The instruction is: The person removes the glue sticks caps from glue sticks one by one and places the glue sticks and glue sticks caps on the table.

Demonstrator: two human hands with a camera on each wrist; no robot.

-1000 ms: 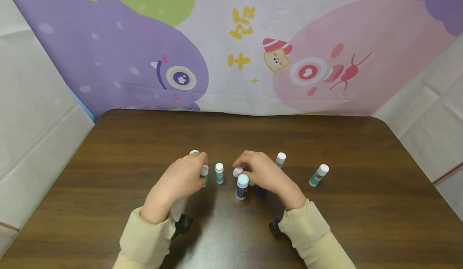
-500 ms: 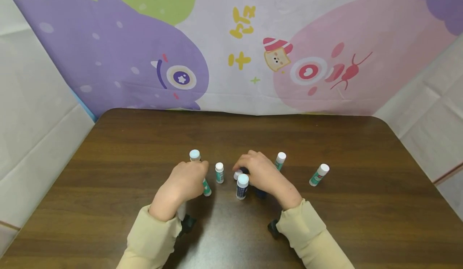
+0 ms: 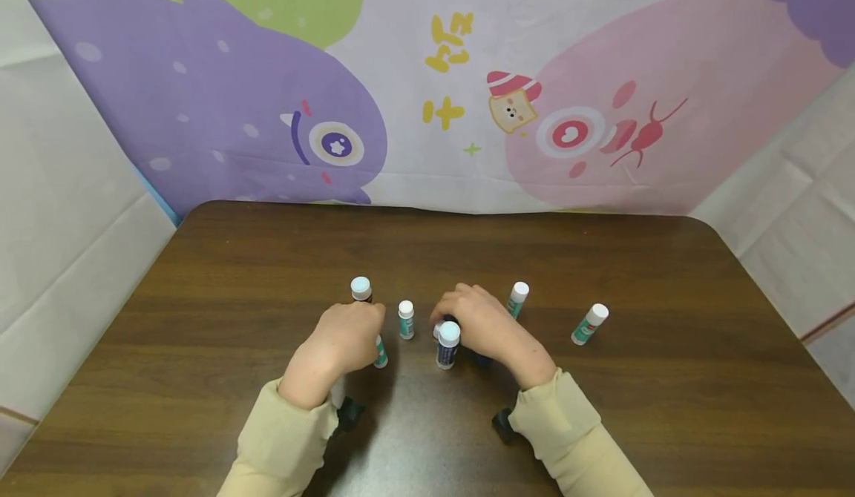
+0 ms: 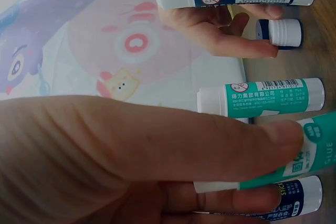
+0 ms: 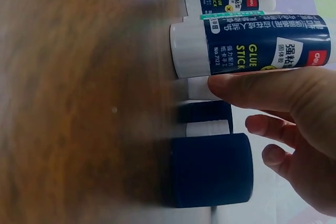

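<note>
My left hand point(image 3: 341, 337) grips a green glue stick point(image 4: 315, 150) between thumb and fingers; the stick tilts and the hand covers its upper part. Behind that hand stands a navy glue stick point(image 3: 361, 289), with a small green glue stick point(image 3: 406, 320) to the right. My right hand point(image 3: 484, 323) pinches a short white cylinder point(image 5: 202, 88) low over the table, mostly hidden by the thumb. A navy glue stick with a pale cap point(image 3: 447, 346) stands upright just in front of these fingers. Short navy cylinders, one large point(image 5: 212, 171), are beside the right hand.
Right of the right hand stand two more green glue sticks, one close point(image 3: 517, 299) and one farther out point(image 3: 590, 324). The brown wooden table point(image 3: 427, 438) ends at a cartoon-printed cloth point(image 3: 427, 170) at the back.
My left hand has moved slightly right and towards me, turning the green glue stick so its lower end shows. The white piece in my right hand has come down slightly.
</note>
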